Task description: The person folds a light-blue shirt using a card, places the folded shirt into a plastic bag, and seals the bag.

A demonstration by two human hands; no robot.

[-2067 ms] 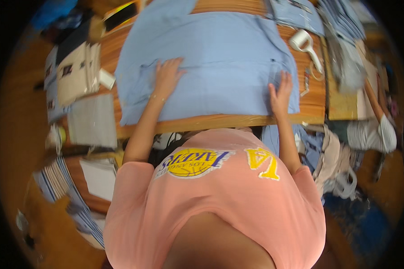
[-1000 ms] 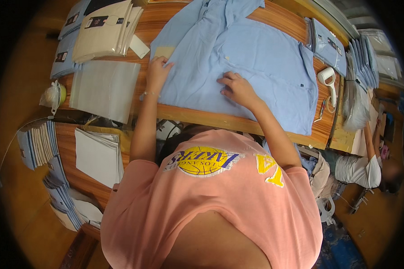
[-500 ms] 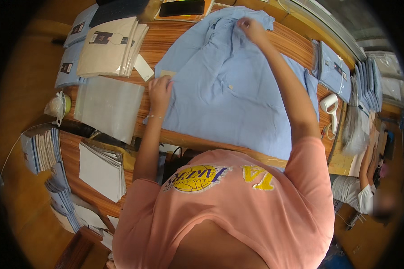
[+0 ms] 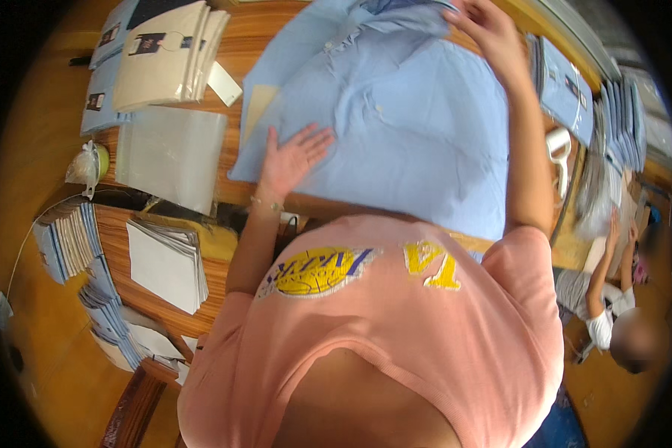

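A light blue button-up shirt point(image 4: 425, 142) lies spread over the wooden table, its cloth creased and bunched around the collar at the far edge. My right hand point(image 4: 493, 33) pinches the shirt by the collar area at the far right, partly cut off by the top of the picture. Over the shirt's near left part my left hand point(image 4: 297, 155) is open, palm turned up and fingers spread, holding nothing. Just beyond it, a beige card point(image 4: 260, 108) shows at the shirt's left side.
Bagged beige shirts point(image 4: 157, 56), a white tag point(image 4: 224, 84) and clear plastic bags point(image 4: 172, 153) lie left. Paper sheets point(image 4: 164, 265) sit nearer. Packed blue shirts point(image 4: 564, 89) and a white handheld tool point(image 4: 560, 153) are right. Another person point(image 4: 597, 299) works at the far right.
My left hand has let go of the card's edge, moved right and nearer, and opened palm up. My right hand has shifted right with the collar, which now lies folded farther right.
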